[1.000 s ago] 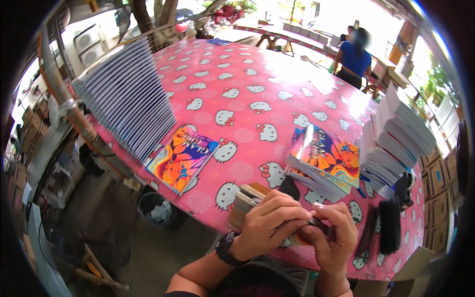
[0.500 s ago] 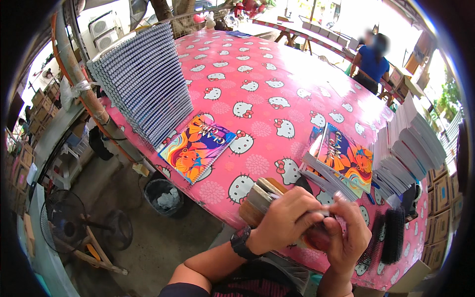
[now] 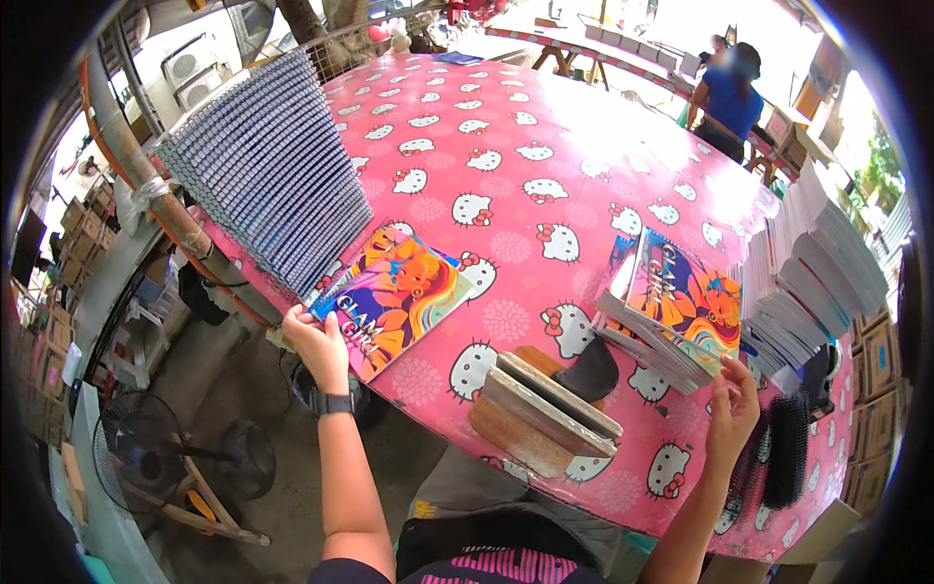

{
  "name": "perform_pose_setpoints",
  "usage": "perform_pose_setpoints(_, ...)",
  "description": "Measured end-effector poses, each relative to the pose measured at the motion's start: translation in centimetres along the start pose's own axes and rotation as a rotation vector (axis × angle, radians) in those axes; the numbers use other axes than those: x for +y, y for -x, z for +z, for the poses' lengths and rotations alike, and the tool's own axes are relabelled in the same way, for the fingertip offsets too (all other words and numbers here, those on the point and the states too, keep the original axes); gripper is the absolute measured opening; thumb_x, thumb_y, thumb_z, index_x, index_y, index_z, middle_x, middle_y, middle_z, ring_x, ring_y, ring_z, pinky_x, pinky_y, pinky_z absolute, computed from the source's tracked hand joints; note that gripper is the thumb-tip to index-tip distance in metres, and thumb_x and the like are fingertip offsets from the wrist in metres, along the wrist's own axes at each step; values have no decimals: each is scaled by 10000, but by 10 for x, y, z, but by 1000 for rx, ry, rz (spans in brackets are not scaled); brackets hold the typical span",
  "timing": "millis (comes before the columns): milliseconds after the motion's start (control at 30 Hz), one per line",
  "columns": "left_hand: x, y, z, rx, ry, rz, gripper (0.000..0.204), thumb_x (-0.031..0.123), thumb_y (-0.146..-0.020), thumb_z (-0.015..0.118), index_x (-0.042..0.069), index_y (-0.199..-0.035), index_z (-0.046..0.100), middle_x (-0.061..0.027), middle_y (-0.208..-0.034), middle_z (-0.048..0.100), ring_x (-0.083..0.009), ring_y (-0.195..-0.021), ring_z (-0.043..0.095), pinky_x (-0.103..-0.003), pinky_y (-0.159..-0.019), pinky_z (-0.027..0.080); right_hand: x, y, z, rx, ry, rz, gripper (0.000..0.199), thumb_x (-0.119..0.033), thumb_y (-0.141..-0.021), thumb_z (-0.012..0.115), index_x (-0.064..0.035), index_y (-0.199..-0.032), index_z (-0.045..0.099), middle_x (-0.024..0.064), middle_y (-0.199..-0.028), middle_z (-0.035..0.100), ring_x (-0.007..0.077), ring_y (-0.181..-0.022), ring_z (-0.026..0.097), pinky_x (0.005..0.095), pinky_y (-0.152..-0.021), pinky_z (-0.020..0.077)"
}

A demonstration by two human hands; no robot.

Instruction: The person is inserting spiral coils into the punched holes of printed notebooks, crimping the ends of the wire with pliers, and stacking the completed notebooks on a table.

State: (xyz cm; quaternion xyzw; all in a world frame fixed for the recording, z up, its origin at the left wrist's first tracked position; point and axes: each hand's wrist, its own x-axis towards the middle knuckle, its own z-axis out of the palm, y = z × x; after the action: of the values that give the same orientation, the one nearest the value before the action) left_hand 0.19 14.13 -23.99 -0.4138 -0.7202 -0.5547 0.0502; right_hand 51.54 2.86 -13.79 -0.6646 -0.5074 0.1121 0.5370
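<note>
The left hand (image 3: 324, 348) pinches the edge of a bright notebook (image 3: 404, 292) beside the tall coil-bound stack (image 3: 272, 175) — apparently placing it; the right hand (image 3: 735, 404) meets the right-hand pile (image 3: 666, 310), grip unclear — next likely calls for peeling off just one booklet

Two-line white title (image 3: 355, 324) on the left-hand colourful notebook (image 3: 407, 292), matching white lettering (image 3: 664, 282) on the right-hand notebook (image 3: 693, 310)
</note>
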Motion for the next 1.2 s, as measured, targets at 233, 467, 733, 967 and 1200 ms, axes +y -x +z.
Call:
perform_pose_setpoints(233, 72, 24, -9, -761, -221, 506, 623, 450, -755, 686, 75, -1230, 538, -124, -1332, 476, -295, -1268, 387, -461, -1039, 293, 76, -53, -8, 132, 175, 98, 389, -301, -904, 609, 25, -1115, 579, 89, -979, 632, 147, -838, 581, 277, -758, 459)
perform_pose_setpoints(467, 55, 20, 4, -710, -556, 522, 801, 596, -783, 579, 158, -1416, 356, -97, -1479, 309, -302, -1357, 273, -519, -1072, 224, 94, -71, -10, -57, -165, 287, 318, -247, -895, 631, 38, -1035, 610, 46, -914, 649, 103, -766, 578, 259, -724, 462)
perform_pose_setpoints(733, 89, 26, 3, -769, -530, 452, 880, 619, -793, 552, 110, -1453, 272, -173, -1490, 263, -319, -1360, 256, -556, -1052, 215, 13, -20, -10, 260, -306, -3, 258, -161, -872, 656, 26, -1039, 596, 45, -895, 634, 125, -747, 594, 244, -653, 480)
perform_pose_setpoints(967, 225, 83, -45, -995, 861, 181, 635, 195, -830, 674, -18, -1349, 377, -138, -1331, 461, -231, -1227, 433, -375, -1032, 320, -90, 57, 35, 213, -807, -51, 262, -43, -855, 647, 14, -1096, 561, 68, -995, 624, 140, -958, 577, 309, -844, 473)
perform_pose_setpoints(1200, 208, 70, -36, -1129, 1020, 68, 407, -10, -831, 641, -12, -1213, 498, -83, -1081, 615, -123, -1039, 560, -265, -854, 455, -50, 95, 37, -183, -351, -133, 312, 11, -767, 713, -4, -1063, 617, 102, -907, 684, 158, -813, 654, 290, -737, 514)
